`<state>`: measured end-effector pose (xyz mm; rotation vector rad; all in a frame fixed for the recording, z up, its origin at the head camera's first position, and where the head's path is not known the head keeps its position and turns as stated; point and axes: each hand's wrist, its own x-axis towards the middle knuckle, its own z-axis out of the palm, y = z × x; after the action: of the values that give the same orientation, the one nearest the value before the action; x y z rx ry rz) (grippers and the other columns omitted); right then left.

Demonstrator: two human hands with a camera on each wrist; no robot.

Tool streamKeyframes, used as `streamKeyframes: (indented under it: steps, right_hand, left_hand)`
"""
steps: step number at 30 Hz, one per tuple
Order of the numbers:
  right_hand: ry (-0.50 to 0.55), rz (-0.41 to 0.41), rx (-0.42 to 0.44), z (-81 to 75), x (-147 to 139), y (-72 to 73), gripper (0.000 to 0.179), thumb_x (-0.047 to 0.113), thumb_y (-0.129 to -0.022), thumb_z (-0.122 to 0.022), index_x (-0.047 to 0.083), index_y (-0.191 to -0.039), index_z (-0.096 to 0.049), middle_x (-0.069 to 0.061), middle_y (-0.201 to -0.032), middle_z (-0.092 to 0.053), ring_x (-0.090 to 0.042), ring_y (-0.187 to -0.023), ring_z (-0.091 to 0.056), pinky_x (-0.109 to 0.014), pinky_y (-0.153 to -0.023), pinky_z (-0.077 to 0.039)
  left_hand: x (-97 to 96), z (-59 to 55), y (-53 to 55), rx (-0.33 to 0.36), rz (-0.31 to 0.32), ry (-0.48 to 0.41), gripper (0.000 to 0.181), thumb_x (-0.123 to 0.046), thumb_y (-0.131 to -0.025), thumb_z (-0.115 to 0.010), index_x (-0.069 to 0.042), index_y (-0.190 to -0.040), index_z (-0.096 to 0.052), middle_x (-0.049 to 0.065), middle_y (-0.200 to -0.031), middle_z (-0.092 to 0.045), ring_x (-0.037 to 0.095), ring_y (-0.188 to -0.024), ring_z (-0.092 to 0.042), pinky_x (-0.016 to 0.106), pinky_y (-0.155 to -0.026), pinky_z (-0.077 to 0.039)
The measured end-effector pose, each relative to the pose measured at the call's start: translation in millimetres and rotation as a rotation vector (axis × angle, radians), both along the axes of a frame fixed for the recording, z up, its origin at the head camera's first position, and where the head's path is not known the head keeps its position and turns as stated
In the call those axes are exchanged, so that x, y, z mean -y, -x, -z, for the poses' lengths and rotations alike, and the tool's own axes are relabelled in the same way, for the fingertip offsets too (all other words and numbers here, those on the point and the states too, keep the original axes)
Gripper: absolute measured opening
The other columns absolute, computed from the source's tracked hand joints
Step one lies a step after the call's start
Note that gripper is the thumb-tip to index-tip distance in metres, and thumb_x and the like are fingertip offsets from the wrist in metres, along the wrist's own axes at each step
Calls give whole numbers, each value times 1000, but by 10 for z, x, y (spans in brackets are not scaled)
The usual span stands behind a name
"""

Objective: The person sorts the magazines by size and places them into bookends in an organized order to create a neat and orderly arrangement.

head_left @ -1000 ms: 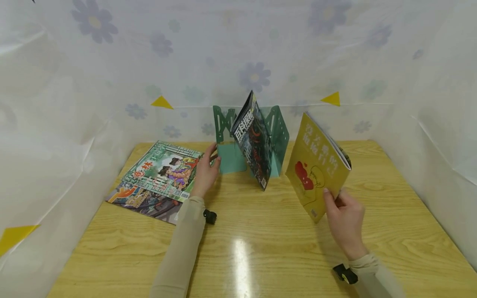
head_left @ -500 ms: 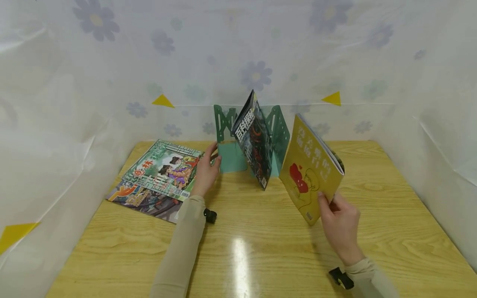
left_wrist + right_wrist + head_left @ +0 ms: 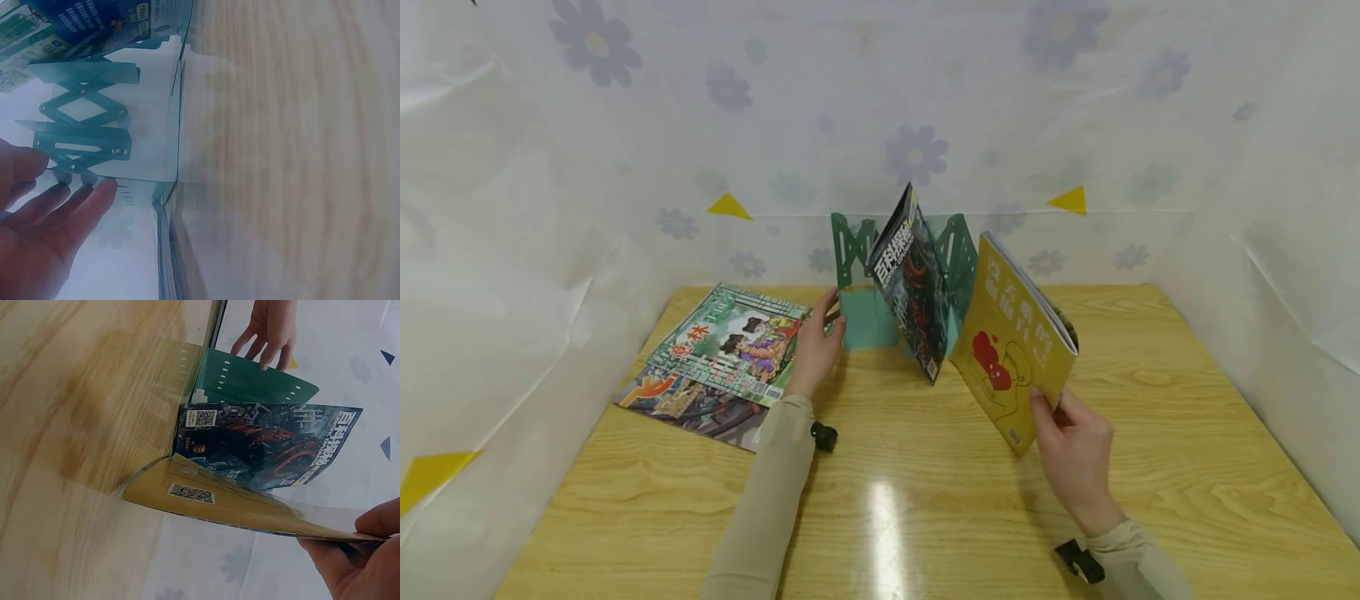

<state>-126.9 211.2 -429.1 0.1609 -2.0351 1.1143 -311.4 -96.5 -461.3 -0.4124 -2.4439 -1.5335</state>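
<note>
My right hand (image 3: 1078, 458) pinches a yellow magazine (image 3: 1011, 350) by its right edge, thumb on the cover with the red heart drawing. The magazine stands tilted, its left edge overlapping the right plate of a green expandable book stand (image 3: 867, 321). A dark magazine (image 3: 913, 292) stands in the stand, slightly fanned and leaning. My left hand (image 3: 816, 346) touches the stand's left end plate, its fingers (image 3: 94, 203) fairly straight against the plate's outer face in the left wrist view. In the right wrist view the yellow magazine (image 3: 237, 503) stands beside the dark one (image 3: 262, 444).
Two magazines lie overlapping flat at the left of the wooden table (image 3: 955, 500): a green one (image 3: 730, 342) on top of a darker one (image 3: 692, 408). A flowered white sheet (image 3: 820, 108) hangs behind and at both sides, with yellow triangles on it.
My right hand has moved left with the yellow magazine, closer to the book stand, so that it now covers part of the right end plate. My left hand stays at the left plate.
</note>
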Motion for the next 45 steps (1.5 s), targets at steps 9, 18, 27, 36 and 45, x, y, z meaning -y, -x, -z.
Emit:
streamKeyframes:
  steps: [9, 18, 27, 36, 45]
  right_hand:
    - [0, -39, 2, -36, 60, 62, 27, -7, -91, -65, -1, -116, -72, -21, -102, -71, 3, -90, -65, -11, -66, -53]
    - [-31, 1, -16, -24, 145, 191, 23, -6, -91, -65, -2, -112, -73, -20, -95, -73, -15, -68, -69, -8, -54, -49]
    - [-48, 5, 4, 9, 192, 327, 26, -1, -94, -62, 0, -118, -71, -19, -96, -73, -19, -63, -67, -9, -49, -46]
    - [4, -22, 20, 2, 258, 467, 27, 4, -97, -61, 2, -122, -70, -20, -100, -72, -31, -70, -71, -8, -53, -48]
    - [14, -19, 20, 26, 285, 586, 25, 1, -97, -60, -1, -119, -70, -22, -99, -72, -31, -69, -71, -6, -53, -46]
  left_hand:
    - [-7, -13, 0, -1, 0, 1, 52, -17, -105, -50, -18, -154, -34, 7, -151, -42, 29, -128, -52, 43, -96, -51]
    - [0, 9, -13, 4, -2, 4, 52, -18, -105, -50, -21, -154, -34, 7, -151, -42, 28, -128, -51, 43, -96, -51]
    - [-14, -5, -19, 35, -4, -9, 52, -19, -105, -49, -24, -154, -33, 5, -152, -41, 25, -129, -50, 42, -96, -51]
    - [-4, -21, -23, 23, -3, 1, 52, -18, -105, -49, -22, -155, -33, 6, -152, -41, 27, -129, -50, 43, -95, -51]
    - [-10, 0, -9, 14, -6, 1, 52, -17, -105, -50, -21, -155, -33, 8, -152, -41, 27, -129, -50, 42, -96, -51]
